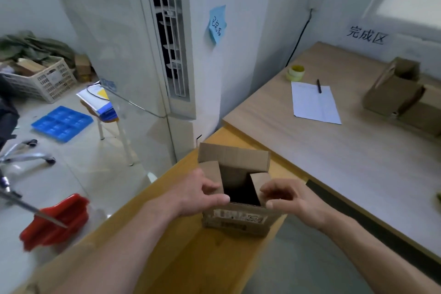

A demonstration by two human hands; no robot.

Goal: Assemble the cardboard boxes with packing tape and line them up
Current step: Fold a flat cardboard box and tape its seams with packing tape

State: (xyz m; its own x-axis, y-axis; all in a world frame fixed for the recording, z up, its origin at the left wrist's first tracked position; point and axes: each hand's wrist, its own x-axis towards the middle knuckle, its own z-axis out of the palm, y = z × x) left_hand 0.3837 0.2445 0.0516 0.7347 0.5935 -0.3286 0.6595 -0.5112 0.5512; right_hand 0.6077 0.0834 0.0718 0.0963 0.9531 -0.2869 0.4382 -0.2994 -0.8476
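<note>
A small brown cardboard box (235,219) stands on the yellow bench (205,260) in front of me, its top open and its flaps standing up. My left hand (202,192) pinches the left side flap. My right hand (286,196) pinches the right side flap and the near edge. A torn label runs across the box's near face. Two more cardboard boxes (401,95) stand side by side at the far right of the grey table (322,150). A yellowish roll of tape (296,72) sits at the table's far corner.
A sheet of paper (315,102) with a pen (319,86) lies on the grey table. On the floor to the left are a red dustpan (57,219), a blue tray (62,123), a stool with papers (102,102) and a white crate (43,81). A tall air conditioner (167,38) stands behind the bench.
</note>
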